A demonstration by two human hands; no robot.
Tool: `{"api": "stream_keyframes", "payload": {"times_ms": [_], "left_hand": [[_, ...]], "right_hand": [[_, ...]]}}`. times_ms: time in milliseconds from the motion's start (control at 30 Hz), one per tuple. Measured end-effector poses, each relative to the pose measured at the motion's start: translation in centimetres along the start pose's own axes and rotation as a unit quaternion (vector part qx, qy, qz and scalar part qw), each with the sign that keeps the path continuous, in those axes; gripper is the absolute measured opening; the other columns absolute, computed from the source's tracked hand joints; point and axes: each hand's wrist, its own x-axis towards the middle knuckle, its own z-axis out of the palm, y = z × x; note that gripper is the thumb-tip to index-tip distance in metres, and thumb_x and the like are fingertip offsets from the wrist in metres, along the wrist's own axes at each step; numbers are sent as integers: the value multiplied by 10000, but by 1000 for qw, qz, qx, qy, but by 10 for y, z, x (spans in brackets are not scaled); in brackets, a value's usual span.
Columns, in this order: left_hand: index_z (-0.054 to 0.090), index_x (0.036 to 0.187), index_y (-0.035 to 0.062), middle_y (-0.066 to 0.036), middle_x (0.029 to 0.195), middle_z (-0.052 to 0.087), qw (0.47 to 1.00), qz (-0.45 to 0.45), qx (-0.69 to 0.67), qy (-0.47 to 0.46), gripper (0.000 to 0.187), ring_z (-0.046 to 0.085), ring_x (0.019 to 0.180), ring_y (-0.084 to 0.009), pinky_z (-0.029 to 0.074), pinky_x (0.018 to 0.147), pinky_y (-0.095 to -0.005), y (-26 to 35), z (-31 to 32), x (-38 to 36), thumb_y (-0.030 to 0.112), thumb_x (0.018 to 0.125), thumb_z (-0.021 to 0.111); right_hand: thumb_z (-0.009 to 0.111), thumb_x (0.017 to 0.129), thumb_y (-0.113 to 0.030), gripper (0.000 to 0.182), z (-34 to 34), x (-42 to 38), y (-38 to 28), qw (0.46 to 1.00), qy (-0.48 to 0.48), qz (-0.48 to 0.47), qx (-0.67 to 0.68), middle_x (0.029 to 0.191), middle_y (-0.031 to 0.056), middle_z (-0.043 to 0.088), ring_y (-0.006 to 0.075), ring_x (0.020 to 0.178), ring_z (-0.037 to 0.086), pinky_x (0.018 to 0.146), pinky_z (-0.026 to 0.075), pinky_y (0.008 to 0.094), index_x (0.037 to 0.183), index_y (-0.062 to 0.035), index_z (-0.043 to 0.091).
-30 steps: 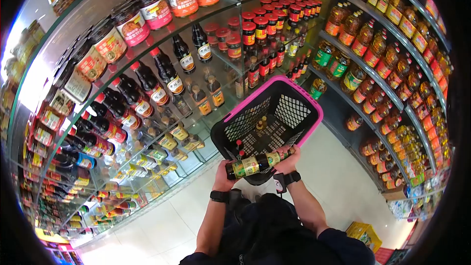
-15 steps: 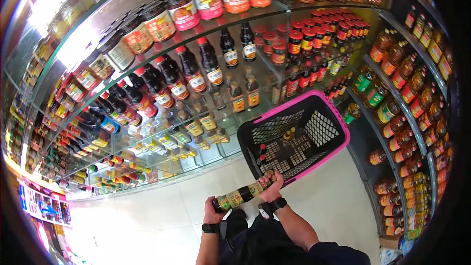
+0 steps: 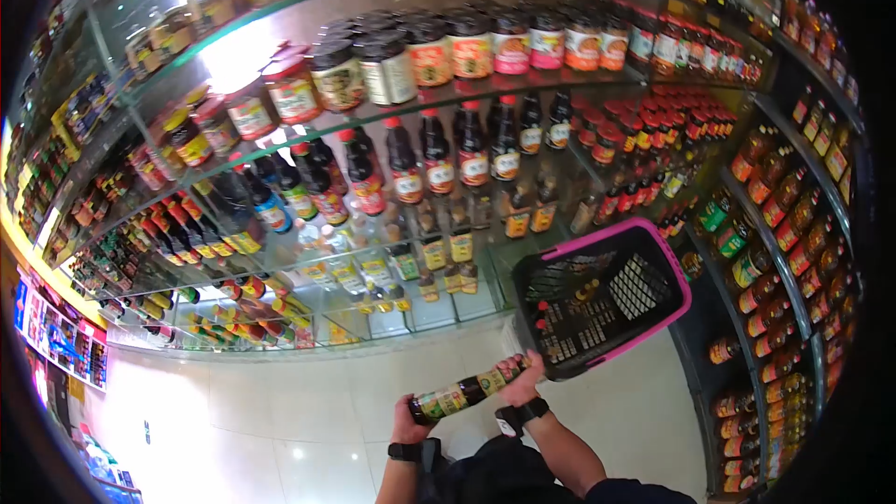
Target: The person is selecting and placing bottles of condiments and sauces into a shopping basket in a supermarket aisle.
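Observation:
My left hand is closed around the base of a dark sauce bottle with a green and yellow label. Around its neck end wraps my right hand. The bottle lies slanted across the front of my body, neck up to the right. Just beyond my right hand stands a black shopping basket with a pink rim. Red-capped bottles and something with yellowish tops are inside it.
Glass shelves ahead carry rows of jars and dark bottles. At the right, a dark shelf unit holds many oil bottles. Pale tiles cover the floor. A bright, overexposed patch is at the lower left.
The view has shifted, so the shelves and basket now appear farther right and lower. Both hands keep hold of the sauce bottle, its tilt almost the same.

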Motion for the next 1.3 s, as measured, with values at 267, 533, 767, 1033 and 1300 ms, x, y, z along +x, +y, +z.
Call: {"api": "stream_keyframes", "payload": {"times_ms": [267,533,767,1033,1300], "left_hand": [[527,873,49,-132,874,585,995,-12,-29,-98,282,573,811,-292,462,748,-457,96,-116,-18,285,826,381],[532,881,57,-120,935,577,816,430,386,1,287,530,929,-309,402,839,-482,177,-202,-134,290,818,377],[495,997,45,-145,1017,549,958,181,-216,-62,341,500,994,-318,364,896,-477,253,-351,-114,295,798,374],[514,938,64,-145,1047,530,902,254,-348,-1,335,487,1002,-339,362,873,-512,379,-422,-176,311,757,380],[507,920,41,-147,976,552,887,277,-370,6,323,518,944,-320,401,852,-462,496,-431,-216,296,772,374]], "right_hand": [[538,692,-358,297,8,-60,142,998,-45,-45,-25,487,-24,343,126,455,368,485,360,254,564,-139,383],[532,696,-343,278,25,-55,303,986,-104,20,-131,507,0,377,150,467,392,480,354,274,580,-131,395],[512,694,-364,315,56,-53,483,941,-120,132,-288,492,22,367,191,476,406,523,373,306,561,-107,388],[519,692,-326,272,91,-29,679,895,-128,312,-292,515,28,364,191,514,403,558,370,308,591,-104,400],[538,705,-314,276,158,-26,804,866,-151,366,-306,534,36,367,193,523,398,590,375,314,615,-96,395]]}}
